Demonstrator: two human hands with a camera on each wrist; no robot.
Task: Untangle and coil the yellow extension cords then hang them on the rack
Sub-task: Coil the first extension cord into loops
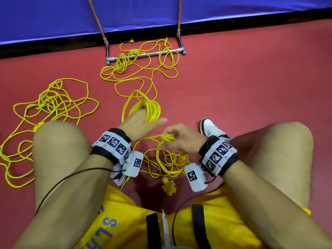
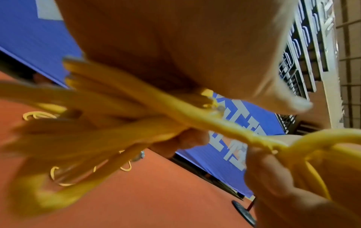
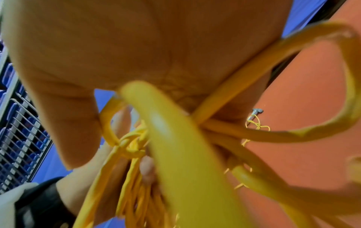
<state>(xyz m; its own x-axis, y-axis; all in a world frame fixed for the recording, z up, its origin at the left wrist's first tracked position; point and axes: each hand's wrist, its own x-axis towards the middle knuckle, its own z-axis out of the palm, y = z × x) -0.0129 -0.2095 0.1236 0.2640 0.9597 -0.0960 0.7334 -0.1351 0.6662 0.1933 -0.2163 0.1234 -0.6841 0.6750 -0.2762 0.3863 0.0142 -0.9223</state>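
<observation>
In left hand (image 1: pixel 142 121), coil (image 1: pixel 152 109) points forward.

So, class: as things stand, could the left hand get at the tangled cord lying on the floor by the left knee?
Probably not yet. The left hand already grips a coil, and the left knee stands between it and that tangle. No other obstacle shows on the floor.
</observation>
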